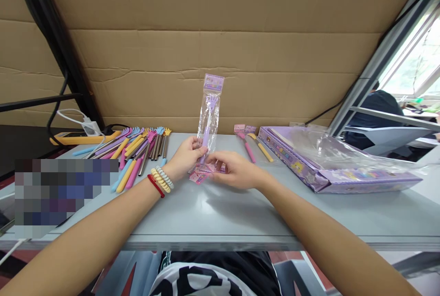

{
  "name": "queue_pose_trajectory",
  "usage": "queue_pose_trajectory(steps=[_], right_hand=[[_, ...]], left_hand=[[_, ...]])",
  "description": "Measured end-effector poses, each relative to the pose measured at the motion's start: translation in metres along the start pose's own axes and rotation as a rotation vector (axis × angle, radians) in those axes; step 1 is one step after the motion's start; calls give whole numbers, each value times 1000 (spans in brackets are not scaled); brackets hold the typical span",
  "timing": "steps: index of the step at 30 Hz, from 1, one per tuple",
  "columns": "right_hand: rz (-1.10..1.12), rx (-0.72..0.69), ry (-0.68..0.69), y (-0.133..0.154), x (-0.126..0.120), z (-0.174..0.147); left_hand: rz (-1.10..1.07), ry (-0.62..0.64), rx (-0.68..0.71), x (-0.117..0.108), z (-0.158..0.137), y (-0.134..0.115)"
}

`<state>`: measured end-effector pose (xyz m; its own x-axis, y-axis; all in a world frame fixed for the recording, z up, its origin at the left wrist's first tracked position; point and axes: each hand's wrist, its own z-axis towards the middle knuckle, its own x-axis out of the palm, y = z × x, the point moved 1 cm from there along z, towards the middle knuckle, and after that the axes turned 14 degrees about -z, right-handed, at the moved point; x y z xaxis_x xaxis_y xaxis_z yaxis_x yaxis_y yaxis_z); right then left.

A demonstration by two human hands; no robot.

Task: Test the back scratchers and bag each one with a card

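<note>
My left hand [188, 156] is closed around the lower part of a clear plastic bag with a purple header card [213, 82]. Inside the bag stands a purple back scratcher [206, 133], its hand-shaped end up. My right hand [237, 170] has its fingers bent together at the bag's lower end, over several small pink printed cards [198, 177] on the table. What its fingertips pinch is partly hidden. Left of my hands lies a pile of loose back scratchers [132, 149] with coloured handles and metal rods.
Right of my hands lie a pink back scratcher [250, 151] and a yellow one [264, 151], both bagged. Beyond them sits a purple printed box [316, 174] with clear plastic on top. A yellow-edged device [85, 139] with a white charger is at the back left. Cardboard [240, 53] walls the back.
</note>
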<state>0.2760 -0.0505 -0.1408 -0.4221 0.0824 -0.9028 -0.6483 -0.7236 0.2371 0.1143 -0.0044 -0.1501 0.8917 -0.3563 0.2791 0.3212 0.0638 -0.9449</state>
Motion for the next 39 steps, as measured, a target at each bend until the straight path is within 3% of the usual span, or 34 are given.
queue_pose_trajectory(steps=[8,12,15,18,20,24,27,32,39], right_hand=[[3,307,-145,-1,1,5],[-96,414,-239,-5,2,4],[-168,441,-236,-10,0,3],[-289,502,-199,-18,-11,1],[-427,623,-165,-28,-23,-2],[-577,926,49,-58,-43,-14],[-595,1053,189,-78,-48,-23],[-644,1109,301,-96,-43,-29],[-652,1100,316,-109,-39,-31]], left_hand=[[-1,143,-30,7,-8,-3],[-22,294,-46,11,-12,-5],[32,421,-64,12,-14,-5],[131,464,-83,10,-14,-8],[198,426,-64,6,-13,-11],[336,298,-42,-5,-8,-18],[460,236,-19,-12,-4,-18],[585,283,-31,-13,-3,-14],[661,332,-9,-12,-4,-16]])
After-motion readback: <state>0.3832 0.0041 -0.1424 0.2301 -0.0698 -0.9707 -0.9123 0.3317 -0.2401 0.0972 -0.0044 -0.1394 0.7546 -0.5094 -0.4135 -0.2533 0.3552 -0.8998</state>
